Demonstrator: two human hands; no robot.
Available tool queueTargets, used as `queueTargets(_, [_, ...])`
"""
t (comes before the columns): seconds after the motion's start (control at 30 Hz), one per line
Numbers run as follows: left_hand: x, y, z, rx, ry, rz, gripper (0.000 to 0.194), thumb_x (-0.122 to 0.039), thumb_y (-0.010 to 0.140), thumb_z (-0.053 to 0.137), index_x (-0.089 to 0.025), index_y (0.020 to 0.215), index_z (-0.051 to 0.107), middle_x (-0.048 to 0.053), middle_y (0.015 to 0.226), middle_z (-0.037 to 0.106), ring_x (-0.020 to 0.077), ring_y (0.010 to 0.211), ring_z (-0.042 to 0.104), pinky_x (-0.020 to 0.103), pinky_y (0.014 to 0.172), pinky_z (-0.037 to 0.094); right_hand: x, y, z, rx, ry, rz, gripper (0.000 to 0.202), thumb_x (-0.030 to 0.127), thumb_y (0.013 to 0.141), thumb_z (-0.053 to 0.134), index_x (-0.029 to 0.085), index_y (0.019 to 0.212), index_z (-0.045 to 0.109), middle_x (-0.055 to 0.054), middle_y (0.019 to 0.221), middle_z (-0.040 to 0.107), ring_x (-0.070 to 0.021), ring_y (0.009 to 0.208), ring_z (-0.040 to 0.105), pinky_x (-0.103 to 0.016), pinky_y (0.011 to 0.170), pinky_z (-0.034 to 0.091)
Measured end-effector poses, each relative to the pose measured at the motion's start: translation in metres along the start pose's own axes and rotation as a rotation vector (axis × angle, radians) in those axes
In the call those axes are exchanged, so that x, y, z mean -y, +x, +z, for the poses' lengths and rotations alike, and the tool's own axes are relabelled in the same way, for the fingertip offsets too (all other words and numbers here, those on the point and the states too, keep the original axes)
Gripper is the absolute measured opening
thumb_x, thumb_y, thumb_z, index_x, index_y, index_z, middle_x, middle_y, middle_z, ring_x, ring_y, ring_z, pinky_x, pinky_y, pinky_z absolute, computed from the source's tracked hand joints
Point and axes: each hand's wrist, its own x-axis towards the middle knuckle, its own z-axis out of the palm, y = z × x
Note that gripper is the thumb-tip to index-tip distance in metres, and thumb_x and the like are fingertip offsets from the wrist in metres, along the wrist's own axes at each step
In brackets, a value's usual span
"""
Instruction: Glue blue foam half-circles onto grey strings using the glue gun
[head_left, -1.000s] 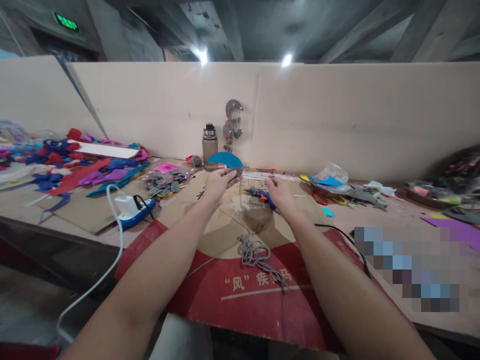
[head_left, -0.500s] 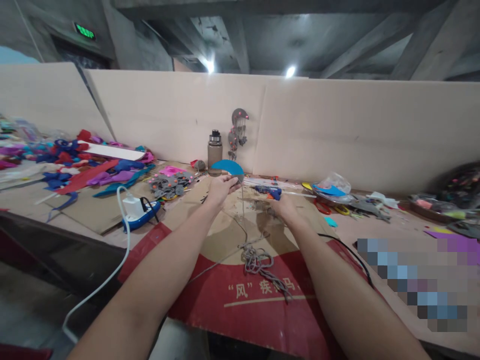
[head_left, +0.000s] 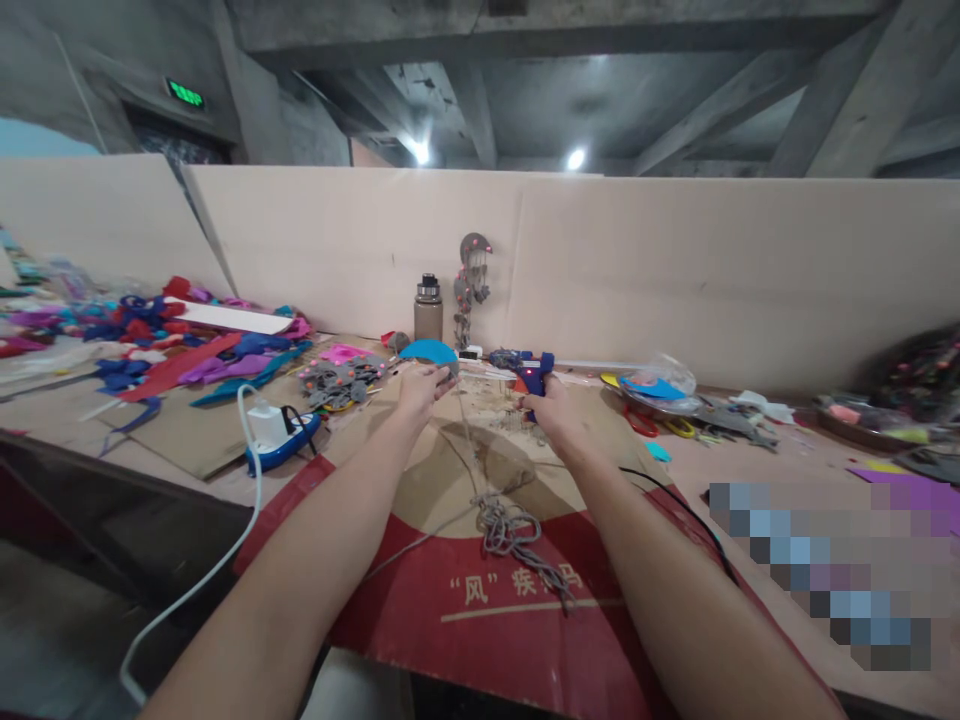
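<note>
In mid-frame our left hand (head_left: 421, 390) pinches the blue piece (head_left: 427, 351), and our right hand (head_left: 553, 410) is wrapped around the glue gun (head_left: 534, 373), its nozzle apart from the piece. We judge the work partway: a strand of grey yarn (head_left: 511, 532) rises to our left hand, but most lies loosely heaped at lower centre. Space remains above the cardboard (head_left: 525, 660), while the bottle (head_left: 428, 317) crowds the far edge at upper centre.
</note>
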Motion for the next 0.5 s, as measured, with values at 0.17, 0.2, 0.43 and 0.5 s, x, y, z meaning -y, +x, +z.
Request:
queueTargets(0.17, [0.008, 0.001, 0.002, 0.104, 0.107, -0.003, 0.028, -0.014, 0.063, 0.078, -0.012, 0.055, 0.052, -0.001, 0.062, 0.057, 0.0085, 0.06, 0.061, 0.029, 0.077, 0.057, 0.007, -0.006, 0.003, 0.064, 0.008, -0.077, 0.035, 0.013, 0.063, 0.052, 0.017, 0.097, 0.057, -0.003, 0.087, 0.066, -0.0101, 0.061, 0.057, -0.019, 0.049, 0.044])
queueTargets(0.2, [0.008, 0.0, 0.003, 0.114, 0.115, -0.008, 0.027, -0.015, 0.062, 0.079, -0.011, 0.055, 0.053, -0.001, 0.062, 0.057, 0.0085, 0.06, 0.061, 0.03, 0.078, 0.057, 0.009, -0.008, 0.004, 0.061, -0.016, -0.084, 0.034, 0.015, 0.064, 0.053, 0.017, 0.097, 0.057, -0.003, 0.085, 0.066, -0.0099, 0.059, 0.055, -0.02, 0.048, 0.044])
queueTargets(0.43, [0.003, -0.006, 0.012, 0.11, 0.148, -0.022, 0.03, -0.014, 0.065, 0.077, -0.012, 0.053, 0.05, -0.002, 0.058, 0.053, 0.0085, 0.058, 0.06, 0.029, 0.076, 0.056, 0.004, -0.011, 0.012, 0.074, -0.162, -0.191, 0.034, 0.033, 0.077, 0.052, 0.018, 0.108, 0.056, -0.004, 0.09, 0.064, -0.0136, 0.065, 0.054, -0.026, 0.057, 0.047])
queueTargets(0.5, [0.001, -0.009, 0.014, 0.109, 0.166, -0.015, 0.03, -0.014, 0.065, 0.077, -0.013, 0.051, 0.05, -0.003, 0.058, 0.052, 0.0086, 0.058, 0.06, 0.029, 0.076, 0.056, -0.002, -0.008, 0.012, 0.049, -0.214, -0.268, 0.036, 0.034, 0.079, 0.052, 0.02, 0.111, 0.056, -0.006, 0.095, 0.065, -0.0171, 0.075, 0.057, -0.03, 0.067, 0.05])
